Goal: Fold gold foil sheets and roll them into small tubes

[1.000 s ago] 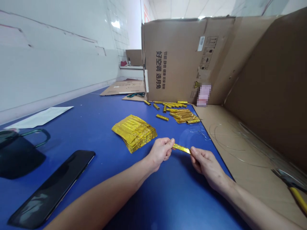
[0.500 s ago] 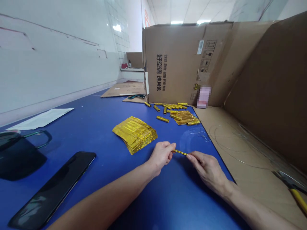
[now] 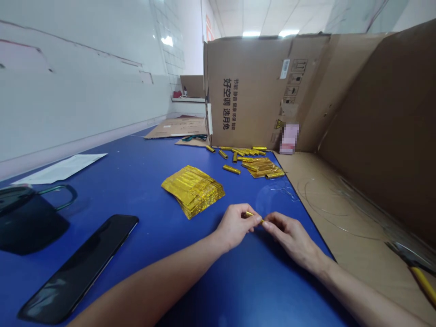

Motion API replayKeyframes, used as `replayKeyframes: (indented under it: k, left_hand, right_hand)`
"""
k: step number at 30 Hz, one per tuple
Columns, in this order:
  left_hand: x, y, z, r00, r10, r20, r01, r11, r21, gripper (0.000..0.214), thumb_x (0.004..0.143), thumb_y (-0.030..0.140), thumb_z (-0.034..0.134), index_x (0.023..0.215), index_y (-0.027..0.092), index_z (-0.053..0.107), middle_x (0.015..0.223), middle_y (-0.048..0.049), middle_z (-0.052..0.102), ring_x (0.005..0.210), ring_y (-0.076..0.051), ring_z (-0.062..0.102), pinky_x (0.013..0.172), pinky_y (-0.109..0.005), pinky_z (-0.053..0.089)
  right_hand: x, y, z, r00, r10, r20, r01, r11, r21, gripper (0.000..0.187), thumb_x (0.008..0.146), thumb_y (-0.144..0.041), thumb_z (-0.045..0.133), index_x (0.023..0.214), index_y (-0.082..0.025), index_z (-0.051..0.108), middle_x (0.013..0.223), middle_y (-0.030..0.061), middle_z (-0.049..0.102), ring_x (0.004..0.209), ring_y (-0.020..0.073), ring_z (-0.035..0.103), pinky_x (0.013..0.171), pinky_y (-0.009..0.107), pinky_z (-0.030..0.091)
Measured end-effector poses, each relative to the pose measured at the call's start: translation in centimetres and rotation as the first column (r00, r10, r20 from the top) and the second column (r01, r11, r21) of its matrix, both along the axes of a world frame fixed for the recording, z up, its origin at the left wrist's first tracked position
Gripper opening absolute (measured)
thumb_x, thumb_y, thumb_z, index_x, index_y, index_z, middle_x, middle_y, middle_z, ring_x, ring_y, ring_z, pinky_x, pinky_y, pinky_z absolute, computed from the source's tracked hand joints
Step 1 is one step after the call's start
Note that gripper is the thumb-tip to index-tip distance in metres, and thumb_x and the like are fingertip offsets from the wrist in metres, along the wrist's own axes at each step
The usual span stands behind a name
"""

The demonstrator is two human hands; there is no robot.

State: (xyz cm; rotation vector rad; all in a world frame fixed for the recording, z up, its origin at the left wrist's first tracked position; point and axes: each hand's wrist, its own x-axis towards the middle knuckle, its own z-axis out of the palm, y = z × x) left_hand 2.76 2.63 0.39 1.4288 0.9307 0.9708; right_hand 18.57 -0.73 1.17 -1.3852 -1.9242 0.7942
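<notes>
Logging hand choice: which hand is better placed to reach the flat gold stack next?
Probably the left hand: it is nearer the gold stack; the right hand is farther right. Both grip the gold strip.

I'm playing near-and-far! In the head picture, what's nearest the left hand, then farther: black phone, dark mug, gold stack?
1. Gold stack: ahead and left of the left hand.
2. Black phone: farther left.
3. Dark mug: at the left edge.

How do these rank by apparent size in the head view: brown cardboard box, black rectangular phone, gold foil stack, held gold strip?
Brown cardboard box
Black rectangular phone
Gold foil stack
Held gold strip, partly hidden
</notes>
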Motion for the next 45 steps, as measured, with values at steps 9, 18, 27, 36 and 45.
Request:
replayKeyframes:
  k: [9, 18, 27, 36, 45]
  left_hand:
    - [0.2, -0.1, -0.3, 1.000, -0.020, 0.005, 0.020, 1.000, -0.012, 0.027, 0.070, 0.039, 0.054, 0.063, 0.013, 0.053, 0.054, 0.0003, 0.054, 0.045, -0.007, 0.046, 0.046, -0.019, 0.036]
    - [0.3, -0.6, -0.1, 0.998, -0.059, -0.026, 0.059, 0.998, 0.030, 0.018, 0.067, 0.030, 0.059, 0.060, 0.013, 0.056, 0.051, 0.0019, 0.053, 0.045, -0.007, 0.045, 0.046, -0.019, 0.035]
    - [-0.2, 0.5, 0.3, 0.999, 0.039, 0.025, -0.039, 0.999, -0.021, 0.026, 0.068, 0.039, 0.056, 0.063, 0.013, 0.051, 0.051, 0.0017, 0.053, 0.042, -0.006, 0.044, 0.042, -0.018, 0.033]
    - [-0.4, 0.6, 0.3, 0.999, 0.012, 0.040, -0.009, 0.996, -0.089, 0.020, 0.076, 0.033, 0.043, 0.071, 0.014, 0.050, 0.047, 0.0032, 0.049, 0.036, -0.006, 0.041, 0.037, -0.016, 0.029]
    - [-0.1, 0.2, 0.1, 0.997, 0.019, 0.078, -0.020, 1.000, 0.017, 0.016, 0.071, 0.022, 0.049, 0.084, 0.014, 0.049, 0.053, 0.0044, 0.051, 0.045, -0.007, 0.046, 0.045, -0.018, 0.037]
  right_hand:
    - [0.0, -0.3, -0.6, 0.998, 0.052, 0.022, -0.053, 0.998, 0.041, 0.036, 0.084, -0.042, 0.036, 0.064, -0.016, 0.053, 0.054, -0.0042, 0.036, 0.051, 0.0093, 0.031, 0.047, 0.022, 0.029]
    - [-0.5, -0.5, -0.2, 0.990, 0.143, 0.019, -0.143, 0.990, -0.009, 0.034, 0.084, -0.040, 0.037, 0.064, -0.017, 0.052, 0.054, -0.0043, 0.039, 0.051, 0.0095, 0.033, 0.048, 0.021, 0.030]
    - [-0.1, -0.2, -0.3, 0.998, 0.036, 0.061, -0.037, 0.999, 0.016, 0.037, 0.083, -0.043, 0.035, 0.057, -0.019, 0.042, 0.051, -0.0054, 0.029, 0.048, 0.0091, 0.028, 0.045, 0.022, 0.025]
    - [0.2, -0.1, -0.7, 0.944, -0.028, 0.329, -0.041, 0.978, 0.203, 0.035, 0.085, -0.042, 0.033, 0.057, -0.021, 0.037, 0.050, -0.0041, 0.035, 0.046, 0.0101, 0.031, 0.049, 0.025, 0.024]
    - [0.0, -0.1, -0.2, 0.995, 0.043, 0.090, -0.038, 0.998, -0.050, 0.038, 0.085, -0.046, 0.031, 0.060, -0.019, 0.040, 0.052, -0.0048, 0.035, 0.047, 0.0091, 0.031, 0.044, 0.022, 0.026]
